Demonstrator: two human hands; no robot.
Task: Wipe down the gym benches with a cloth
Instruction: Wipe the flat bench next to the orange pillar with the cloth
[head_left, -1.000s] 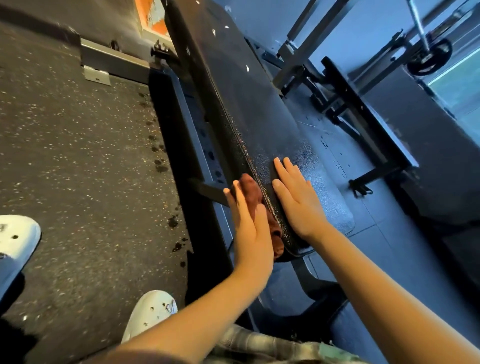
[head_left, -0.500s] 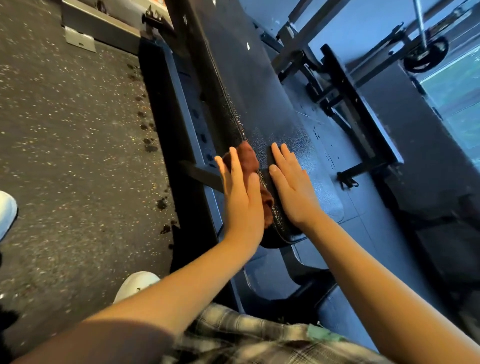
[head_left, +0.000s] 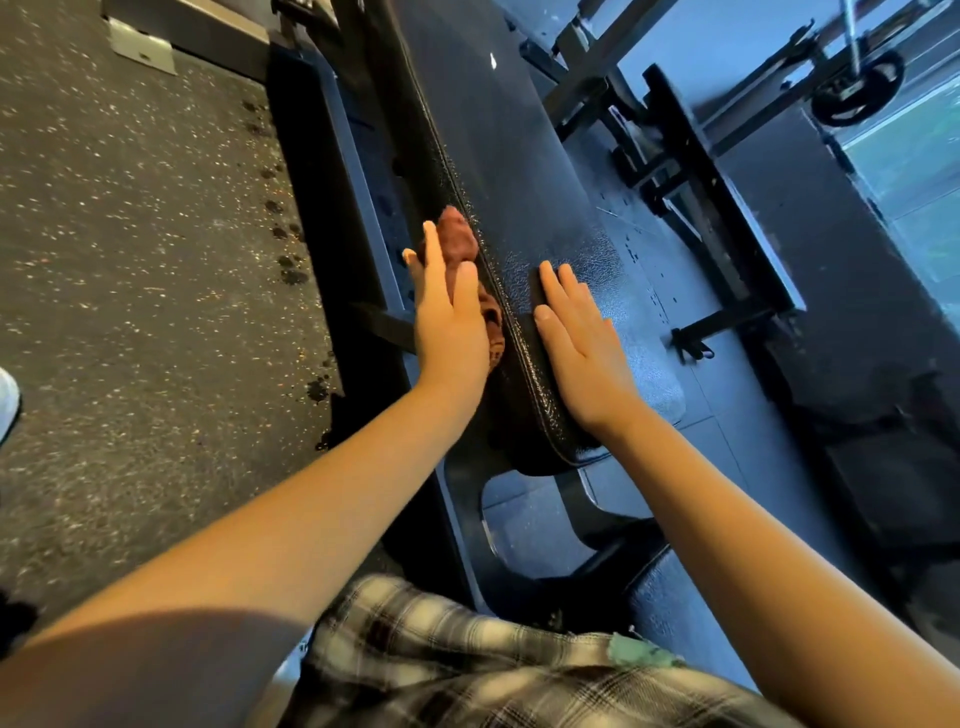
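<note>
The left hand (head_left: 449, 317) lies flat with its fingers straight; it presses a dark red cloth (head_left: 457, 239) against the left side of the black bench (head_left: 519, 156); the fingers do not curl round the cloth. The cloth is bunched up; part of it pokes out past the fingertips and part is hidden under the palm.

The right hand (head_left: 576, 343) is flat too, palm down, with its fingers straight and close together; it rests on top of the bench near the close end and holds nothing. The two hands are near each other, with the stitched edge of the bench between them.

The bench is long and runs away from the person; its top is bumpy and shiny. A dark metal frame (head_left: 332, 171) sits under it on the left. The grey speckled floor (head_left: 130, 234) has a row of dark spots (head_left: 291, 265) just beside the frame; a bit of a white shoe (head_left: 8, 400) shows at the left edge. Checked clothes (head_left: 441, 649) show at the bottom. A dark rack (head_left: 717, 208) stands to the right of the bench; a round weight (head_left: 857, 88) hangs at the top right.
</note>
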